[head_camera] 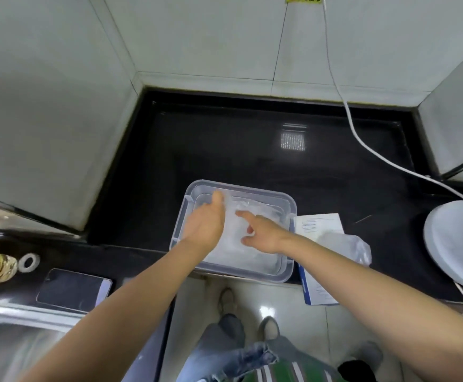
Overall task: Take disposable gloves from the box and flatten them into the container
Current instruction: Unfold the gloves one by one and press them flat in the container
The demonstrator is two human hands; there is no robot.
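**Flattening step: both hands in the container**

Black counter (252, 150) in a tiled corner, walls at 9, 12 and 3. Gloves (252, 255) lie as a pale, filmy layer on the floor of the clear container (291, 205). It sits at the counter's 6 o'clock edge, front rim about level w/ the drop, maybe just over it.

L hand (205, 224) is in the 9 o'clock half, back up, thumb raised, fingers hidden beyond the palm. It looks flat and relaxed, holding nothing I can see. R hand (263, 235) comes in from 3 o'clock, index straight on the film, other fingers bent. Whether they pinch film, can't tell (blur).

Step, as I judge it: smoothing the top glove.
- Next calls for a flat sweep outward to the walls.
- Then R hand goes over to the box (321, 224), just beside the container at 3 o'clock.
- A loose glove (354, 246) pokes out of it, so prob. an easy pick.

Edges/room:
- Film is light and prob. clings to skin, so lift the hands slowly.
- Container is at the edge: press down, not toward 6.
- Open counter from 10 to 2.
- Cable (362, 139) runs from 1 to 3; white disc (456, 244) sits beyond the box at 3.
- Phone (73, 288) and tape roll (29, 261) are at 8, well apart.
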